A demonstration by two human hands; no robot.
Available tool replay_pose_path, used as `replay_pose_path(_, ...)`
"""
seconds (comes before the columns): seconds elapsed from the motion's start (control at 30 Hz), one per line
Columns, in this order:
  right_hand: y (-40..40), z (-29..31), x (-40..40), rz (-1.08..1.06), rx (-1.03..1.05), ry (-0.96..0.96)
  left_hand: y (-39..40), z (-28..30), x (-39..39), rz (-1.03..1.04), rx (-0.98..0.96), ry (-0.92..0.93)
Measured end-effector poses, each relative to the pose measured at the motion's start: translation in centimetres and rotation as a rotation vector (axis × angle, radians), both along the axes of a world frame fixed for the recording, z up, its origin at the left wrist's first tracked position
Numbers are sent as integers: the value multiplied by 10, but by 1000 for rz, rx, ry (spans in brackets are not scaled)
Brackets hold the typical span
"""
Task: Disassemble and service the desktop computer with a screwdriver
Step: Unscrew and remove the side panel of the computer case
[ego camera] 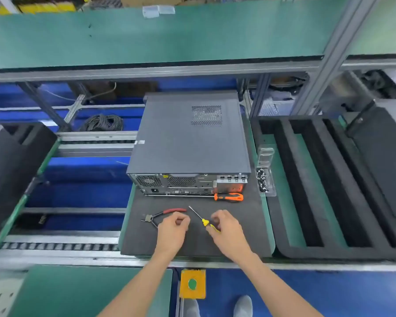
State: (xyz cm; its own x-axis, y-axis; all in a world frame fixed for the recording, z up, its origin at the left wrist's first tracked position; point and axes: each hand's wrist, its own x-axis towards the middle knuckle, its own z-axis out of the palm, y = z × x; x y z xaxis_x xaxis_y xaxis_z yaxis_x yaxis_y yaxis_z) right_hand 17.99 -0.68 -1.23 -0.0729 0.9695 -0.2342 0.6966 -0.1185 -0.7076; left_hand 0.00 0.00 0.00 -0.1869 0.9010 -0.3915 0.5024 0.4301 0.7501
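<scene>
Two screwdrivers (229,197) (202,220), one pliers (162,215), one computer (188,143), two hands (173,229) (226,229).

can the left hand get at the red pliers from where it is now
Probably yes. The left hand sits right beside the red-handled pliers on the black mat, and seems to overlap the lower handle. Nothing lies between them; the yellow screwdriver is off to its right.

A dark grey foam work mat (242,225) on a green-edged pallet carries a closed dark grey metal desktop computer case (188,143) lying flat, rear ports toward the near edge. Just in front of it lies a long orange-and-black-handled screwdriver (228,197). Nearer lie red-handled cutting pliers (162,215) and a small yellow-handled screwdriver (200,219). A clear plastic screw box (264,177) sits at the mat's right edge.
</scene>
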Motion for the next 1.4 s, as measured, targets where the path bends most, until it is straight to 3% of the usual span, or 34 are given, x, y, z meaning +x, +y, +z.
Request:
replay_pose_path(0.13, 11, -6, -24, 98, 39, -270, 11, -3, 6, 60, -95, -77)
replay_pose_path(0.23, 13, -11, -30, 52, 37, -289, 15, -9, 15, 134, -133, -169)
replay_pose_path(0.37, 6, -2, -27, -105, -15, -51, 25, -4, 35, 232, -91, -322)
replay_pose_path(0.63, -7, 31, -14, -359, -6, 452, 49, 41, 80, 241, -11, -707)
replay_pose_path(0.8, -6, 51, -7, -503, 42, 585, 55, 58, 99, 172, -16, -787)
replay_pose_path(1.07, -3, 70, 15, -617, 153, 475, 65, 75, 134, 133, -81, -870)
replay_pose_path(1.4, 4, 74, 22, -597, 104, 340, 68, 74, 138, 115, -77, -846)
